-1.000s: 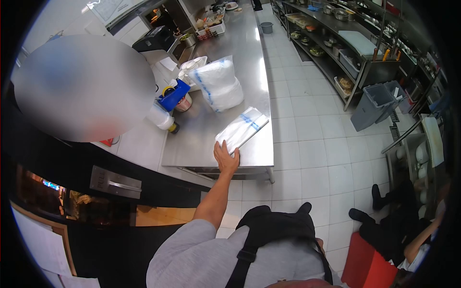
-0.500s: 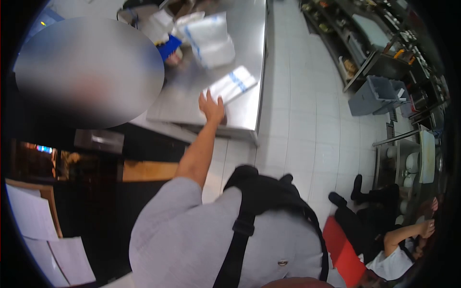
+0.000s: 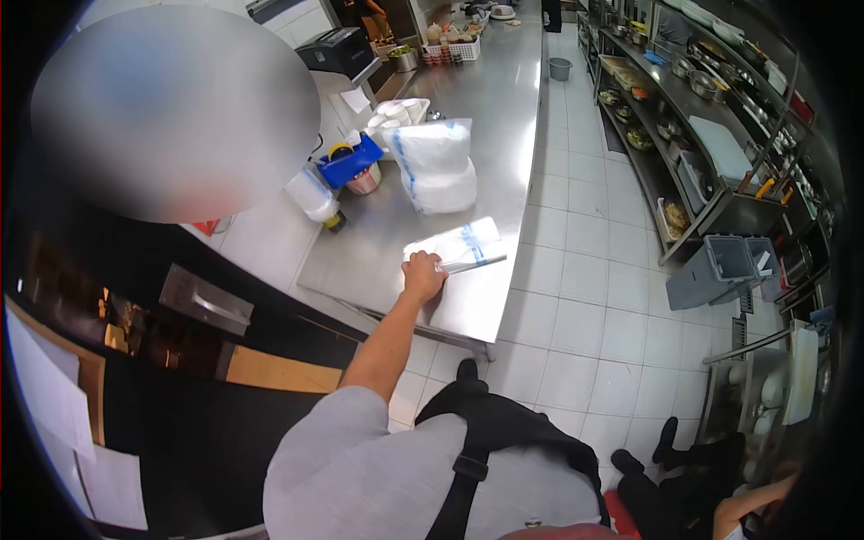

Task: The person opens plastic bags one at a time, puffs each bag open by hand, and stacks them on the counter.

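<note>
My left hand (image 3: 423,276) reaches onto the steel table (image 3: 360,261), its fingers curled over the near left corner of a flat, folded stack of white plastic bags (image 3: 461,241) with blue print. The corner is pinched, and the stack lies flat near the table's right edge. Just behind it stands a bulky clear package (image 3: 436,166) of white items with blue marks. To its left are a blue bin (image 3: 351,162), a squeeze bottle (image 3: 335,221) and a basket of white containers (image 3: 396,115). My right hand does not show.
On the right stand a steel shelf unit (image 3: 661,184) with food trays and grey bins (image 3: 711,270). A co-worker's dark-clothed legs (image 3: 675,477) and arm show at the lower right. A black device (image 3: 337,52) and a sauce basket (image 3: 463,47) sit farther back. A large blurred area covers the upper left.
The view has tilted up again after dipping. My left hand's fingers were spread on the bag stack's near end; now they are curled round its corner, and the stack has turned slightly.
</note>
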Motion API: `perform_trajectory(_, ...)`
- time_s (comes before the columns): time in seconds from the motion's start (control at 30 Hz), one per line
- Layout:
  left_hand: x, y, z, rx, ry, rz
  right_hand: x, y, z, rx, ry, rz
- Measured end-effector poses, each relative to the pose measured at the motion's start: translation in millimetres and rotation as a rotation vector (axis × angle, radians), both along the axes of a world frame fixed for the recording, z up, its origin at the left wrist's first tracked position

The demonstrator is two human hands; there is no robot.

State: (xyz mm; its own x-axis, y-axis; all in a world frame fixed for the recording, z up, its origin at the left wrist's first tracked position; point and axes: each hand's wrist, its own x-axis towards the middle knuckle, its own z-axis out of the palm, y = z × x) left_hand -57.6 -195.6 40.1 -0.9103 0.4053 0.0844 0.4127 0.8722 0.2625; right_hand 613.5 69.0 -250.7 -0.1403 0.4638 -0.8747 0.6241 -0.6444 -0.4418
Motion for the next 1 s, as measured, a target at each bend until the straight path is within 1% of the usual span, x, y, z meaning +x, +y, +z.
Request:
perform_trajectory(0.03, -13, 3, 7, -0.036, -0.068, -0.022, -15, 2, -2, 0.022, -0.017, 0.030)
perform_trajectory(0.1, -35, 9, 26, -0.110, -0.215, -0.070, -48, 3, 5, 0.078, 0.043, 0.053)
perform_trajectory(0.13, -49, 7, 27, -0.090, -0.255, -0.126, -63, 7, 5, 0.041, 0.100, 0.091)
perform_trajectory(0.17, -59, 6, 24, -0.066, -0.245, -0.163, -73, 8, 7, 0.101, 0.084, 0.135)
perform_trajectory(0.23, -74, 3, 19, -0.022, -0.224, -0.229, -126, 12, 69, 0.213, 0.053, 0.227)
perform_trajectory(0.3, -76, 3, 21, -0.088, -0.170, -0.287, -159, 12, 80, 0.248, 0.033, 0.277)
perform_trajectory(0.37, -57, 0, 22, -0.070, 0.023, -0.307, -188, 14, 69, 0.256, 0.130, 0.083)
perform_trajectory(0.4, -53, -3, 33, -0.073, 0.020, -0.354, -208, 16, 64, 0.390, 0.133, 0.108)
perform_trajectory(0.43, -38, -10, 41, -0.079, -0.013, -0.404, -216, 30, 33, 0.556, 0.156, 0.248)
perform_trajectory(0.47, -17, -23, 34, -0.087, -0.078, -0.458, -244, 38, 62, 0.677, 0.013, 0.571)
perform_trajectory(0.5, -13, -32, 21, -0.015, -0.139, -0.474, -267, 46, 58, 0.732, 0.031, 0.632)
perform_trajectory(0.53, -12, -39, 26, 0.065, -0.207, -0.450, -312, 43, 93, 0.822, 0.116, 0.616)
perform_trajectory(0.57, -17, -46, 25, 0.146, -0.195, -0.433, -361, 34, 149, 0.819, 0.224, 0.615)
perform_trajectory(0.6, -29, -52, 24, 0.273, -0.161, -0.417, -405, 25, 177, 0.842, 0.424, 0.510)
perform_trajectory(0.63, -42, -58, 17, 0.368, -0.075, -0.346, -447, 19, 209, 0.871, 0.480, 0.568)
perform_trajectory(0.67, -51, -63, 19, 0.347, -0.057, -0.249, -485, 10, 234, 0.926, 0.553, 0.591)
perform_trajectory(0.73, -63, -66, 27, 0.356, 0.019, -0.182, -550, -12, 279, 0.907, 0.649, 0.587)
perform_trajectory(0.77, -68, -66, 29, 0.360, 0.059, -0.149, -576, -17, 286, 0.958, 0.662, 0.640)
perform_trajectory(0.8, -75, -68, 24, 0.322, -0.003, -0.155, -597, -22, 291, 1.011, 0.674, 0.691)
perform_trajectory(0.83, -79, -66, 22, 0.336, 0.020, -0.166, -616, -27, 298, 1.086, 0.676, 0.789)
perform_trajectory(0.87, -84, -63, 20, 0.350, 0.046, -0.177, -629, -34, 311, 1.093, 0.640, 0.889)
perform_trajectory(0.9, -87, -62, 18, 0.361, 0.071, -0.187, -637, -41, 312, 1.198, 0.592, 0.926)
perform_trajectory(0.97, -96, -55, 11, 0.382, 0.035, -0.145, -652, -49, 305, 1.406, 0.498, 0.993)
perform_trajectory(1.0, -101, -52, 8, 0.391, 0.022, -0.127, -656, -46, 299, 1.412, 0.502, 1.008)
